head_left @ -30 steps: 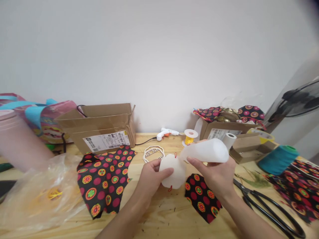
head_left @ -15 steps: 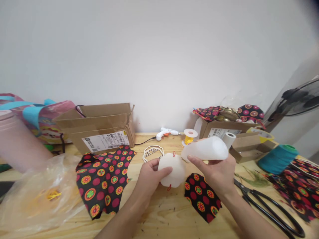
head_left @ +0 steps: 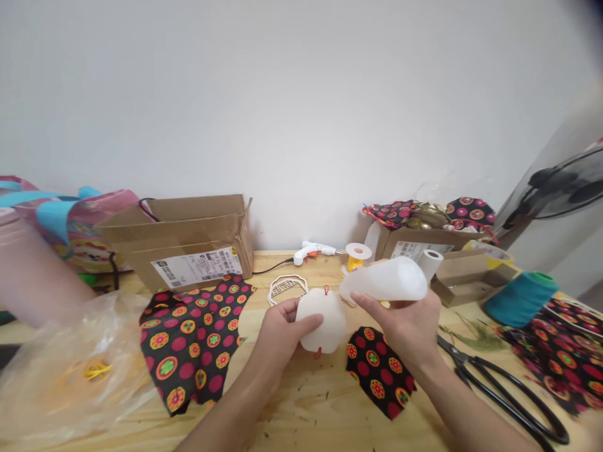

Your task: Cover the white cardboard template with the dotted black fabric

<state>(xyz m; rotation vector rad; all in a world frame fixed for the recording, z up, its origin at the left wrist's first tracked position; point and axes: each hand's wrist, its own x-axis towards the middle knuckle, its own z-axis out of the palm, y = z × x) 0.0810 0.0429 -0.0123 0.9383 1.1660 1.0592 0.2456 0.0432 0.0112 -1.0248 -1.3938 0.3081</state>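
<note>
My left hand (head_left: 287, 326) pinches a white scalloped piece (head_left: 327, 333), its thumb on the front face. Small red cord loops stick out at the piece's top and bottom edges. In my right hand (head_left: 405, 323) is a white glue bottle (head_left: 391, 279), lying tilted with its narrow end toward the white piece; its tip is hard to make out. Below the bottle, a cut piece of black patterned fabric (head_left: 380, 370) lies on the table. Behind my left hand rests a thin lattice frame (head_left: 286, 290).
A larger patterned cloth (head_left: 198, 342) and a crumpled plastic bag (head_left: 75, 376) lie left. Black scissors (head_left: 504, 389) and a teal thread cone (head_left: 521, 299) are right. A glue gun (head_left: 315, 252), a yellow spool (head_left: 358, 254) and cardboard boxes (head_left: 188, 235) stand along the wall.
The whole view has shifted slightly, so everything sits a little further left. Both hands keep their holds, and the bottle and white piece stay nearly still relative to each other.
</note>
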